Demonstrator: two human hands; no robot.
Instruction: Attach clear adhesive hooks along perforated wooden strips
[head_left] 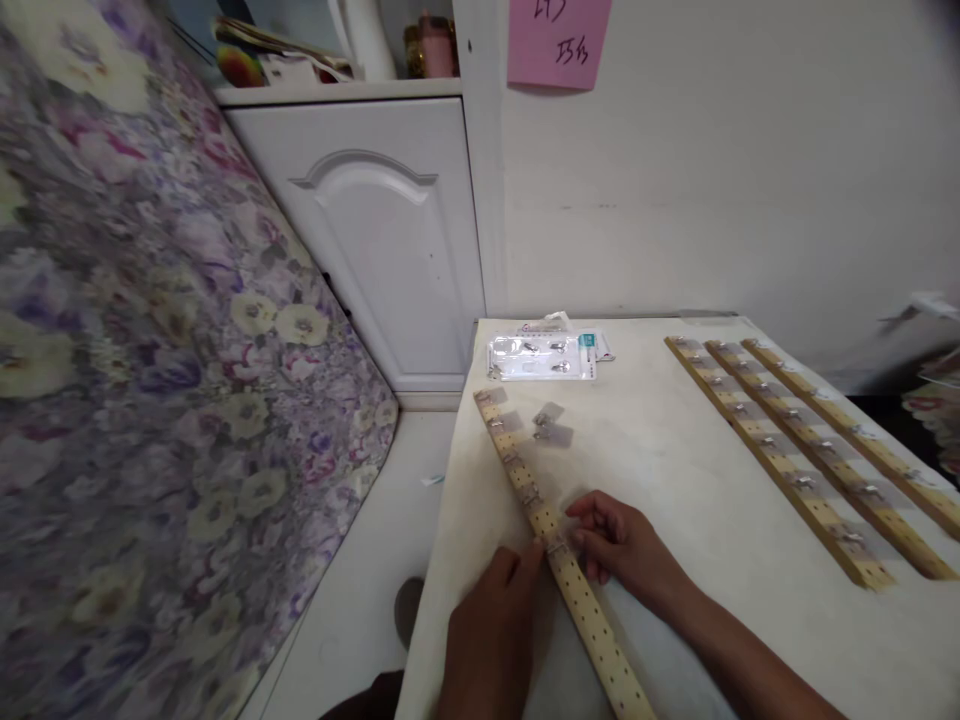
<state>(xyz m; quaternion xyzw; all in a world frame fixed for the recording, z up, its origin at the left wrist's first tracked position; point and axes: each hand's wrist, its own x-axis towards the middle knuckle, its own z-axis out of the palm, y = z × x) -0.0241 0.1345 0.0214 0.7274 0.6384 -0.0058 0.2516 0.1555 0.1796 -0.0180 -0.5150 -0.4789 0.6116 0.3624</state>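
Observation:
A long pale wooden strip (pixel 589 605) with rows of small holes lies slantwise on the white table. Several clear plastic cards with small metal pieces sit along its far part. My left hand (pixel 491 625) is closed against the strip's left edge, its fingertips beside the nearest clear card (pixel 556 545). On the other side, my right hand (pixel 619 545) has curled fingers, with the thumb at that card's right edge; the grip is partly hidden. Two loose clear cards (pixel 553 435) with metal pieces lie right of the strip's far end.
Blister packs (pixel 540 358) lie at the table's back left. Three similar strips (pixel 772 450) bearing cards lie on the right. A white cabinet (pixel 375 240) and a floral curtain (pixel 150 380) stand left. A pink note (pixel 559 45) hangs on the wall behind the white table (pixel 675 600).

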